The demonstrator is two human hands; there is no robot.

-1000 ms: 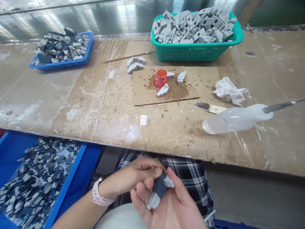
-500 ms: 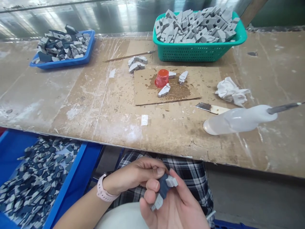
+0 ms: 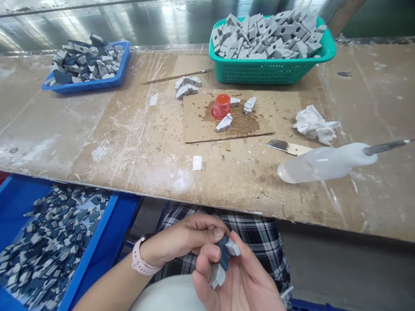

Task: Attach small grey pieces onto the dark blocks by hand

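Above my lap, both hands meet at a small angular part (image 3: 223, 255), dark blue-grey in the middle with light grey blocks at two ends. My left hand (image 3: 191, 235), wearing a pink-strapped watch (image 3: 142, 259), is closed, with its thumb and forefinger at the part's upper edge. Palm up, my right hand (image 3: 243, 280) grips the same part between its curled fingers and thumb. The fingers hide some of the part.
On the bench are a green basket (image 3: 259, 72) and blue tray (image 3: 125, 69) of parts, cardboard (image 3: 197, 129) with a red cup (image 3: 221, 106), a knife (image 3: 288, 147), crumpled tissue (image 3: 314, 123) and a white bottle (image 3: 324, 163). A blue bin (image 3: 94, 255) stands lower left.
The part has turned slightly in my fingers, its lower light grey end shifting a little to the right. My right fingers have moved slightly with it; the left hand stays nearly still.
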